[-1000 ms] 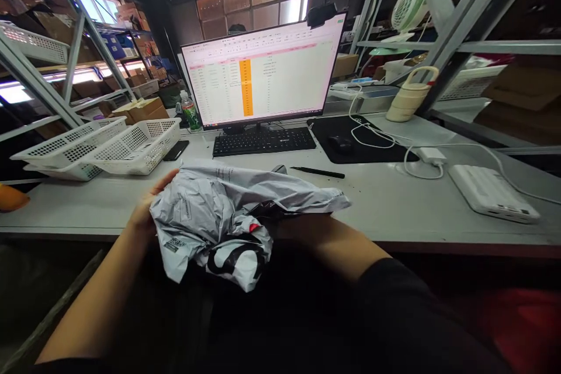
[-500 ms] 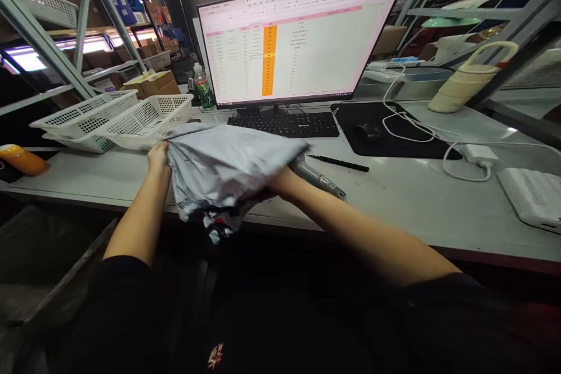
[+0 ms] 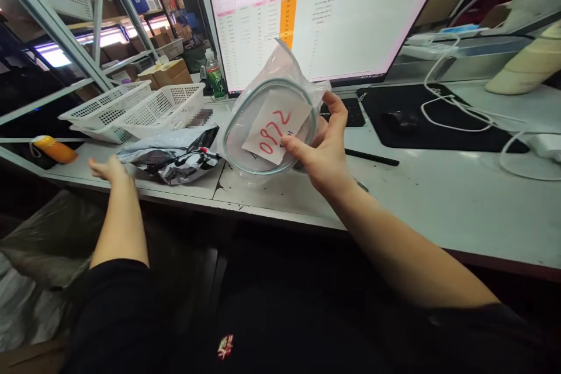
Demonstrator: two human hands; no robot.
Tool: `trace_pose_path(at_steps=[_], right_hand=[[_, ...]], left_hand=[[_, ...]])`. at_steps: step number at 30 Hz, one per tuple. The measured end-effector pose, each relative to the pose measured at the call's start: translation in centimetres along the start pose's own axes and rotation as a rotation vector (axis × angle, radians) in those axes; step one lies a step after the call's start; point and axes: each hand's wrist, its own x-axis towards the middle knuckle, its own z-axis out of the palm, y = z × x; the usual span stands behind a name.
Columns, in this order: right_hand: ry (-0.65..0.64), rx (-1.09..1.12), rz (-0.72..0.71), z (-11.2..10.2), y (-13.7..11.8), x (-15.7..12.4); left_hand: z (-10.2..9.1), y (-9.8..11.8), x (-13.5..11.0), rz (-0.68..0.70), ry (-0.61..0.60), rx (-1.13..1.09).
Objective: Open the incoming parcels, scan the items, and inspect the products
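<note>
My right hand (image 3: 326,155) grips a clear plastic bag (image 3: 280,61) at its right side, raised above the desk before the monitor. A coiled grey tube or cable (image 3: 228,143) forms a ring inside it. A white slip (image 3: 267,120) with red handwritten digits shows through the plastic, under my thumb. My left hand (image 3: 111,169) is at the left, its fingers stretched out and slightly blurred. Close to its right lies a crumpled grey and black mailing bag (image 3: 175,155) on the desk.
White perforated baskets (image 3: 164,111) stand behind the mailing bag. An orange bottle (image 3: 55,149) is far left. The monitor (image 3: 350,29) rises behind the clear bag. A black pen (image 3: 372,156), mouse pad (image 3: 438,134) and white cable (image 3: 464,114) lie to the right.
The clear bag with the coil has come into view in my right hand, out of the mailing bag. The mailing bag now lies at the left, and my left hand has let go and moved left.
</note>
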Motion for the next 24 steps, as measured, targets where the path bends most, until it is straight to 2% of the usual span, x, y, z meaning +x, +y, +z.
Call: trace_pose_path(at_steps=[2, 3, 4, 5, 6, 8, 10, 11, 13, 16, 20, 24], right_hand=[[0.036, -0.020, -0.023, 0.9, 0.0, -0.3], [0.062, -0.065, -0.042, 1.1, 0.1, -0.4], [0.079, -0.129, -0.075, 1.2, 0.2, -0.6], [0.080, -0.200, -0.130, 1.2, 0.3, -0.8], [0.060, -0.266, -0.215, 1.2, 0.4, -1.0], [-0.051, -0.366, -0.425, 1.3, 0.7, -1.8], [-0.211, -0.440, -0.569, 1.6, 1.0, -3.0], [-0.289, -0.477, -0.604, 1.8, 1.1, -3.7], [-0.437, -0.524, -0.643, 2.1, 1.2, -5.1], [-0.558, -0.463, -0.694, 2.3, 1.2, -6.9], [-0.464, -0.358, -0.618, 2.8, 1.1, -8.0], [-0.456, -0.476, -0.608, 4.1, 0.9, -8.3]], left_hand=[[0.7, -0.2, 0.6, -0.136, 0.181, 0.004], [1.1, 0.3, 0.9, -0.179, 0.243, 0.000], [1.7, 1.3, 1.1, -0.181, 0.251, 0.000], [2.4, 2.7, 1.3, -0.156, 0.213, 0.005], [3.0, 4.2, 1.4, -0.108, 0.123, 0.017], [4.4, 7.2, 1.4, -0.034, -0.123, 0.066], [5.6, 9.0, 1.0, -0.069, -0.332, 0.075], [6.0, 9.2, 0.8, -0.116, -0.406, 0.044], [6.7, 8.4, 0.1, -0.206, -0.499, -0.046], [6.7, 5.6, -0.8, -0.275, -0.507, -0.109], [5.3, 3.0, -1.2, -0.329, -0.416, -0.106], [3.1, 3.1, -0.3, -0.385, -0.318, -0.146]])
